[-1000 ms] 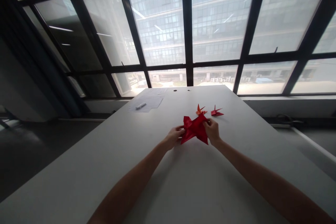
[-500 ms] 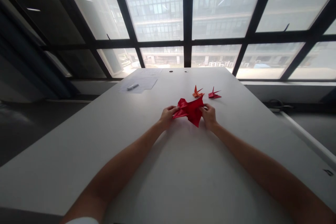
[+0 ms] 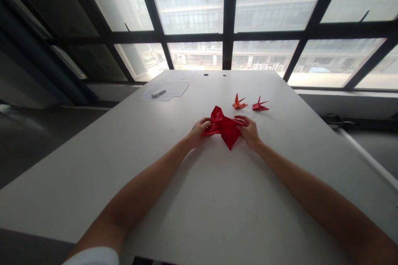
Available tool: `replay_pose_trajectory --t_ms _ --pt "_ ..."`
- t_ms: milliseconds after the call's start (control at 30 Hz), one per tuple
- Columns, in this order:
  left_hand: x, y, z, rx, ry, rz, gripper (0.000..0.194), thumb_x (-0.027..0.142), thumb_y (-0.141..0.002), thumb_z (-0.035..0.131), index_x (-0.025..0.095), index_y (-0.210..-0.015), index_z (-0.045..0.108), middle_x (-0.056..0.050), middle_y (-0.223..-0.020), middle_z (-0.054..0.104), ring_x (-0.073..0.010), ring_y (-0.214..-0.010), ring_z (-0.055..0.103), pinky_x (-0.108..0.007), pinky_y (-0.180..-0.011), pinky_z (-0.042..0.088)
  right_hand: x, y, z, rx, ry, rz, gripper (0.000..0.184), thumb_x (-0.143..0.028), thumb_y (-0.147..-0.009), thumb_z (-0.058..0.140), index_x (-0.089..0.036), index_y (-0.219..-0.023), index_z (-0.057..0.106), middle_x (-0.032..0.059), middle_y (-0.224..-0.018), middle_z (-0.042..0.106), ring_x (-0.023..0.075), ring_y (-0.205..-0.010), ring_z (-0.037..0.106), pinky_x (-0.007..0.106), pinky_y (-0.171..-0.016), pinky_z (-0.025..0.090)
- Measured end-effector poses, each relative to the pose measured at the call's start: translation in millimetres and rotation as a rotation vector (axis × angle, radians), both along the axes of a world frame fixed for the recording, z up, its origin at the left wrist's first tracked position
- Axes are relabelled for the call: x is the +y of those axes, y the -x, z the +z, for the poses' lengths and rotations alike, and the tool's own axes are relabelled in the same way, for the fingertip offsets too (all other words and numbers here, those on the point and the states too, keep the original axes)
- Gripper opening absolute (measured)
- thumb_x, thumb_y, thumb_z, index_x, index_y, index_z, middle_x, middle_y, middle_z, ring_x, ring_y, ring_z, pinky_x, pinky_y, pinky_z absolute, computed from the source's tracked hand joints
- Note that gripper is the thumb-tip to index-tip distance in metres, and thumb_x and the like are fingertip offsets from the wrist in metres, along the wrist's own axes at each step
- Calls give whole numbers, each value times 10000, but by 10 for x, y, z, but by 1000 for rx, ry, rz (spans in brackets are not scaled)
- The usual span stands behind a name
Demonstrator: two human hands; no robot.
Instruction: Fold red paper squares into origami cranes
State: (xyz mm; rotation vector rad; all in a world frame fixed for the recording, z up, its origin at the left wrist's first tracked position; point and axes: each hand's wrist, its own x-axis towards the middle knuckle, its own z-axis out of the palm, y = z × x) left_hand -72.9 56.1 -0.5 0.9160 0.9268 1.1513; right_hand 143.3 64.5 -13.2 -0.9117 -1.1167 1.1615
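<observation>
A partly folded sheet of red origami paper point(image 3: 229, 130) is held between my two hands, just above the white table. My left hand point(image 3: 199, 130) pinches its left side between thumb and fingers. On the other side, my right hand point(image 3: 248, 130) grips the right edge, with some fingers behind the paper. Creases bunch up at the paper's upper left, and one pointed corner hangs down toward me. Beyond my right hand stand an orange paper crane point(image 3: 239, 102) and a red paper crane point(image 3: 260, 105), side by side.
The white table point(image 3: 192, 198) stretches to the windows point(image 3: 192, 4) at the far end. Printed sheets point(image 3: 178, 87) lie at its far left, with a whitish marker-like object point(image 3: 158, 93) on them. Cables point(image 3: 336, 120) show beyond the right edge.
My head view has tilted down a little. Both hands keep hold of the red paper, whose right part has turned, and my right fingers have shifted over its upper edge.
</observation>
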Motion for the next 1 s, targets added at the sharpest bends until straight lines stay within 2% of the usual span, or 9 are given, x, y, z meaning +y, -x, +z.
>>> replay_pose_trajectory --t_ms 67,200,300,400,567,667,767,867,1000 --pt "-16 -18 2 98 -52 3 340 299 -736 788 150 -992 622 -56 -826 689 -131 -673 643 -232 -613 502 -24 -15 16 -57 -13 34 405 -372 -630 803 -169 -968 710 63 -908 747 198 -774 688 277 -646 553" --pt "-81 -48 51 281 -187 -64 464 440 -706 808 166 -1041 642 -34 -806 681 -115 -640 607 -205 -563 459 -45 -38 -1 -104 8 -74 410 -527 -687 752 -129 -778 719 55 -720 712 188 -620 635 267 -519 488" --pt "-133 -81 116 381 -217 -25 427 492 -688 803 147 -906 677 -26 -753 655 -107 -625 573 -199 -552 441 -44 -44 -27 -124 -9 -134 444 -562 -693 732 -119 -708 697 34 -634 667 166 -552 585 244 -459 422" --pt "-161 -114 153 372 -193 7 401 499 -688 795 135 -819 686 -47 -774 670 -128 -655 592 -230 -588 475 -64 -40 -18 -170 -70 -168 439 -554 -727 696 -116 -695 705 27 -617 658 167 -552 577 241 -455 406" --pt "-142 -118 91 395 -132 101 350 441 -711 782 116 -837 748 -98 -803 720 -179 -689 642 -294 -626 518 -195 -56 75 -358 -300 -118 297 -391 -784 644 -171 -923 787 40 -841 753 254 -787 679 332 -689 536" --pt "-111 -97 18 451 -142 183 343 428 -709 784 111 -838 770 -109 -792 735 -199 -696 655 -312 -631 530 -259 -81 105 -469 -439 -59 280 -305 -792 638 -217 -1016 781 51 -1016 756 263 -920 695 360 -834 540" --pt "-94 -81 -27 497 -197 219 391 435 -702 794 119 -931 777 -115 -813 748 -221 -740 676 -317 -646 535 -262 -101 89 -535 -546 -14 309 -241 -811 617 -244 -1084 762 62 -1120 737 257 -1025 684 377 -929 523" --pt "-98 -86 -25 484 -226 206 410 449 -700 796 135 -962 774 -114 -841 753 -214 -757 678 -300 -645 523 -239 -116 65 -585 -557 8 340 -204 -812 592 -257 -1108 752 58 -1155 727 252 -1069 673 391 -970 511" --pt "-96 -115 -7 456 -253 242 312 424 -697 796 140 -816 744 -88 -791 725 -181 -727 646 -279 -650 491 -246 -120 69 -587 -517 22 349 -220 -786 621 -253 -1108 752 60 -1163 722 265 -1071 667 399 -964 511"
